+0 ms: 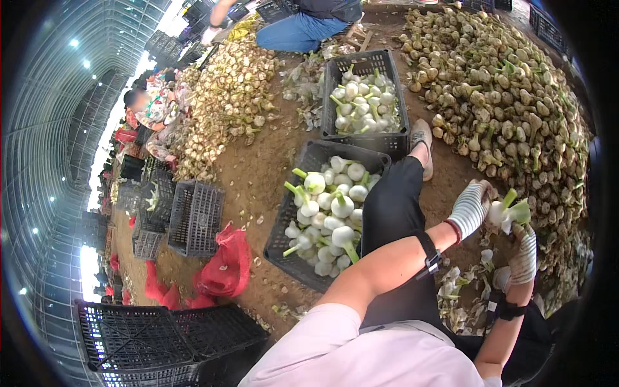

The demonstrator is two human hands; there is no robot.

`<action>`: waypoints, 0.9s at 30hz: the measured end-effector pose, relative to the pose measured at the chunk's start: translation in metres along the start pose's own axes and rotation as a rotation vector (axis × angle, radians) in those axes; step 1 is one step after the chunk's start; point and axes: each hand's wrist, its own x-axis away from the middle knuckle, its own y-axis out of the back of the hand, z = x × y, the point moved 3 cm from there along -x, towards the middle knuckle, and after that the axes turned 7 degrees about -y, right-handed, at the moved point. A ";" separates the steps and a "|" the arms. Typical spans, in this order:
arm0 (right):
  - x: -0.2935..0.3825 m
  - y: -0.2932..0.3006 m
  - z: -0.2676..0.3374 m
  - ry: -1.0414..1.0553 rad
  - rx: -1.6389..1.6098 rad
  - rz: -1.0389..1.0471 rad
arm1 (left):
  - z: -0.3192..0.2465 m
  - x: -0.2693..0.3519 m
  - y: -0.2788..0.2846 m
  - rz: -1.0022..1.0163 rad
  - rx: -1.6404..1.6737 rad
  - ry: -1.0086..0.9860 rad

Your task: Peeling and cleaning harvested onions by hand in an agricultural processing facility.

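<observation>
Between my hands is a garlic bulb point(498, 214) with a short green stem and a loosened outer skin. My left hand point(470, 208), in a striped work glove, grips the bulb from its left side. The fingers of my right hand point(522, 254), gloved the same way, pinch the pale-green outer skin point(519, 213) hanging off the bulb's right side. Left of my leg, a black plastic crate point(285, 245) holds many peeled white garlic bulbs point(333, 222), some with green stems. Peeled skins point(452, 285) litter the ground below my hands.
A second crate point(406, 140) of peeled garlic adjoins the first. A large heap of unpeeled garlic point(503, 96) lies to the right, another heap point(227, 92) at upper left. Crates point(196, 217) and red mesh sacks point(225, 263) stand left. Two people work nearby.
</observation>
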 end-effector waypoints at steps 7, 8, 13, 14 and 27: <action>-0.008 0.006 -0.025 0.110 0.351 -0.006 | -0.014 -0.002 0.004 0.168 0.227 0.108; -0.006 0.011 -0.027 0.093 0.265 0.034 | -0.011 -0.001 0.012 0.100 0.186 0.088; -0.002 0.072 -0.044 0.107 0.024 -0.048 | -0.007 0.009 0.010 0.220 0.727 0.022; -0.007 0.089 -0.057 0.026 0.080 -0.177 | -0.010 0.011 0.007 0.269 0.715 0.084; 0.011 0.083 -0.039 0.504 0.775 -0.097 | -0.032 0.005 -0.001 0.301 1.048 0.291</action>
